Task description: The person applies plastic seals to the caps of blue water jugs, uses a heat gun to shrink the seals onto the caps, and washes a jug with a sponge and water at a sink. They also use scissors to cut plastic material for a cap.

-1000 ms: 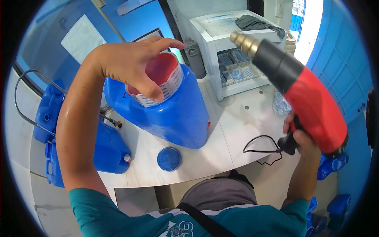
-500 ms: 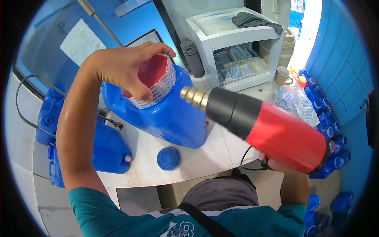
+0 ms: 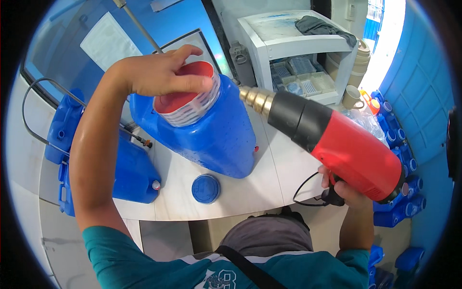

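A large blue jerrycan stands on the counter before me, tilted in view. A clear, printed shrink band circles its neck, standing up around the red cap. My left hand reaches over from the left, its thumb across the band's rim and a finger raised on the far side; other fingers are hidden behind. My right hand is wrapped around the handle of a red and black heat gun. Its stepped metal nozzle points at the band from the right, apart from it.
A blue round lid lies on the white counter. More blue jerrycans stand at left beside a bent hose. Behind are a white shelf unit with baskets, a grey bottle and a mug. Several blue containers line the right wall.
My left hand has turned on the band, its thumb swinging from the near side toward the right. The heat gun sits slightly farther right, and more of its handle shows.
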The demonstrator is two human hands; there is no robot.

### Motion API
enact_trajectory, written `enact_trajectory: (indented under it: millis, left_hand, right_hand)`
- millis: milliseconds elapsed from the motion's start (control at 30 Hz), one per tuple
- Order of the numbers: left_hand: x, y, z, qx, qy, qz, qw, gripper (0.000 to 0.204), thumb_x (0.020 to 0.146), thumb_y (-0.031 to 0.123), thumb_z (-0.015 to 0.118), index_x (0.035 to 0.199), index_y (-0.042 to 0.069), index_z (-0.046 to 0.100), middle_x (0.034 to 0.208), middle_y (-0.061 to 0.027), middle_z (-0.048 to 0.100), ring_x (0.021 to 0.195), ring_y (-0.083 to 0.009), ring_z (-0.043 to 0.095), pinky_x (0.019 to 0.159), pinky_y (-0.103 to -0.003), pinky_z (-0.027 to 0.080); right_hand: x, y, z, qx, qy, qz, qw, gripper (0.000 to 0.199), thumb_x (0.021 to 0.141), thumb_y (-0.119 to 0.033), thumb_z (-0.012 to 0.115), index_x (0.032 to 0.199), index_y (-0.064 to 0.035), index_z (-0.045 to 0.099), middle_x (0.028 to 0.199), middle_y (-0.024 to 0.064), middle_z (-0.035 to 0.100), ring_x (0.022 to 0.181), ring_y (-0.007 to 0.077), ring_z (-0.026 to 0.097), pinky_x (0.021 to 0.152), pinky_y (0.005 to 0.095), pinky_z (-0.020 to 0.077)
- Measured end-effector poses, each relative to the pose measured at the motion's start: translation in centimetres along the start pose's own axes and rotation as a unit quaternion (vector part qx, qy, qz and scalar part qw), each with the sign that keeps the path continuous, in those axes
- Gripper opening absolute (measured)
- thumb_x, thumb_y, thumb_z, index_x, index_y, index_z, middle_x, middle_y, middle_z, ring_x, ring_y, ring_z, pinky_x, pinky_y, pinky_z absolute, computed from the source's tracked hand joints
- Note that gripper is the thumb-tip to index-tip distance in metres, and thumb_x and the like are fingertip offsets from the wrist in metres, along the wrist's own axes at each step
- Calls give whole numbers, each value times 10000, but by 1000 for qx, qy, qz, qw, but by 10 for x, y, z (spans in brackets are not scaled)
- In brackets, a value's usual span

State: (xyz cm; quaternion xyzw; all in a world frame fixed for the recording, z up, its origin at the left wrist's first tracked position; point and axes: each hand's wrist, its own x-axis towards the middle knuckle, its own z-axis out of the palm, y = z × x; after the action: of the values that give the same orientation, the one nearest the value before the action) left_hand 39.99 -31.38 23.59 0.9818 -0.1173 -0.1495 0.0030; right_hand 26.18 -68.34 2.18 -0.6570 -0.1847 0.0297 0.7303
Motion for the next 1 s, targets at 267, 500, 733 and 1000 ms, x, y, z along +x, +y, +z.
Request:
enact_trajectory:
  millis: [267,500,733,1000]
  left_hand:
    - [-1,-23,7,-81,124,105,983,961,904,828,338,1557,123,298,1395,-270,542,1324,-404,531,1074,-514,466]
    - [4,-13,6,-64,89,116,987,703,1026,636,351,1490,111,404,1242,-192,627,1197,-277,608,1031,-408,480]
    - [23,-28,13,-71,201,219,952,595,1043,544,412,1429,95,466,1113,-177,688,1028,-270,685,966,-395,519]
    - [24,-41,10,-104,170,156,967,480,1058,449,443,1408,125,497,1109,-142,674,1028,-227,655,963,-365,507]
  right_hand:
    - [1,9,5,-250,-1,7,968,244,924,-219,606,1058,-26,673,851,41,678,731,139,632,708,286,506]
    - [-3,12,0,-235,5,-23,972,291,978,-267,560,1042,-5,672,846,54,683,727,149,645,689,302,519]
    - [-22,12,-4,-390,53,-1,919,373,1023,-332,521,1065,9,663,853,69,687,731,159,657,682,318,532]
    - [-15,9,7,-251,16,-63,966,410,1033,-362,527,1180,9,617,883,84,689,739,168,667,675,309,531]
